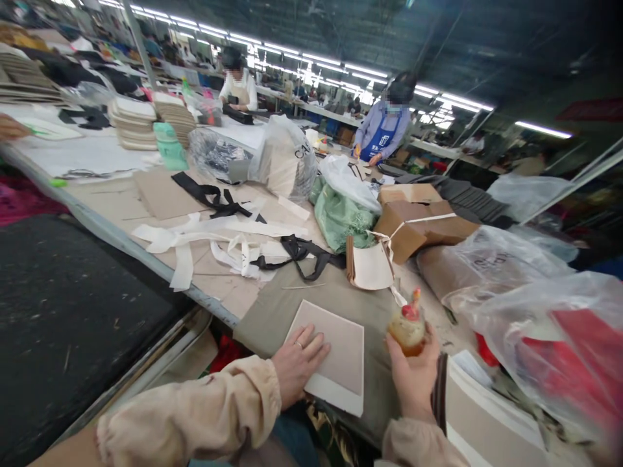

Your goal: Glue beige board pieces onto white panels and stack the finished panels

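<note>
My left hand [298, 364], a ring on one finger, lies flat with its fingers stretched over a beige rectangular panel [343, 353] with a pale border. Beneath that panel spreads a grey-green cloth [272, 318] at the table's near edge. Just right of the panel, my right hand [417, 379] is wrapped round a small jar [405, 332] of yellowish liquid with a red top, held roughly upright. Beyond the jar, a bundle of cream and brown pieces [372, 267] is tied with a white strip.
White strips [182, 263] and black strips [316, 253] lie tangled further back. A cardboard box [423, 224], a green bag [341, 217] and clear plastic bags [559, 331] crowd the right. Stacked panels [487, 415] sit near my right forearm. A co-worker in a blue apron [384, 139] works opposite.
</note>
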`<state>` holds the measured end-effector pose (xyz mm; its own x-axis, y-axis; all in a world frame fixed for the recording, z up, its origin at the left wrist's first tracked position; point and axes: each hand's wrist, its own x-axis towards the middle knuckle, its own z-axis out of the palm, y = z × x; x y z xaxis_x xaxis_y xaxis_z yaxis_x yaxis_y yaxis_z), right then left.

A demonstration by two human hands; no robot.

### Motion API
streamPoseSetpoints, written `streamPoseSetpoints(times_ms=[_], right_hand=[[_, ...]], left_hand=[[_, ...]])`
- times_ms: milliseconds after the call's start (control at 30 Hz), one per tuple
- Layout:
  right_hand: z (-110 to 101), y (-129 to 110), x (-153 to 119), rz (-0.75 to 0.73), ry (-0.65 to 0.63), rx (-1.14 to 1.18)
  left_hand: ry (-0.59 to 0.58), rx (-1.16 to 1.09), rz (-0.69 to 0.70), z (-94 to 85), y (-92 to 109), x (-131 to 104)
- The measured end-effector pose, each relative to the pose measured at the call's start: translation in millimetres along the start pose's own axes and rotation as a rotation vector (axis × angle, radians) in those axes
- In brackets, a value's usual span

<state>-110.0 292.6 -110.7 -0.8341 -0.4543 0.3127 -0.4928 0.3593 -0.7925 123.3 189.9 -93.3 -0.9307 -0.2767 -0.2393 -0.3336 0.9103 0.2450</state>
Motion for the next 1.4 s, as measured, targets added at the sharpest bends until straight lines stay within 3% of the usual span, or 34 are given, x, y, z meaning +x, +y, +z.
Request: streamPoseSetpoints(times_ms=[133,267,500,667,967,1233,1400], right_hand=[[-21.5,-23.3,-15.6,-0.273,-0.252,-0.243],[-26.9,-46.0,-22.4,-0.528,-0.431,-0.296],[-11.9,-68.9,-30.2,-0.570,-0.609,-0.348],[-7.2,-83.8,-31.5,-0.613,-0.646,-0.391],[0.8,-96.8,-32.7,-0.642,-0.641,-0.409],[4.4,-104.9,-36.0,-0.666,-0.651,-0.420],[1.7,-104.3,-38.4,-0.672,-0.635,-0.434]], left_hand=[[0.056,0.026,0.012,7.3,-0.9,-0.2],[0.102,0.038,0.015,15.3,-1.7,-1.5],[0.207,0.033,0.050,19.3,-3.6,-3.6],[0.298,0.023,0.059,22.4,-4.7,-3.0],[0.232,-0.015,0.064,20.7,-7.2,-2.2],[0.259,-0.018,0.063,19.7,-6.0,-3.0],[0.196,-0.010,0.057,16.1,-6.1,-2.8]])
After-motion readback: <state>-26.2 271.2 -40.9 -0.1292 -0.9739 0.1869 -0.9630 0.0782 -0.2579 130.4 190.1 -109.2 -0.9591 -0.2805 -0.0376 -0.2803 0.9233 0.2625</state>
